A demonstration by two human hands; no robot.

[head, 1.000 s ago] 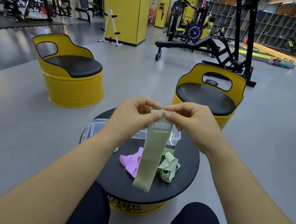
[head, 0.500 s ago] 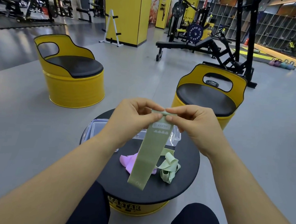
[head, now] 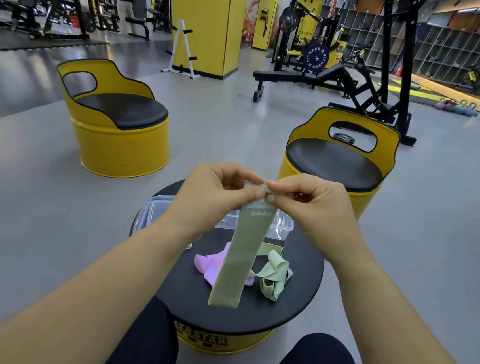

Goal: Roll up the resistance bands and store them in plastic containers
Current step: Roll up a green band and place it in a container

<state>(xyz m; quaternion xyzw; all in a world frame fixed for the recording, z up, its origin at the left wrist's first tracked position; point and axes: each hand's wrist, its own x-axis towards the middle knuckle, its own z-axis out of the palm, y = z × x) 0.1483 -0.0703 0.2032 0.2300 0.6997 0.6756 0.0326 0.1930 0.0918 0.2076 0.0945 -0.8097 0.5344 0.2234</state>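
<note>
A yellow barrel chair [head: 113,133] stands well apart on the open grey floor [head: 36,219] at left. On the round black tabletop [head: 287,308], clear plastic containers [head: 155,211] sit along the far edge, partly behind the left hand [head: 216,197], which pinches the folded top end of a green resistance band [head: 243,250]. The band hangs down in front of a pink band [head: 208,264]. The right hand [head: 316,207] pinches the same end. A loose green band [head: 275,274] lies near the tabletop's right edge. A second chair [head: 338,165] stands just beyond.
</note>
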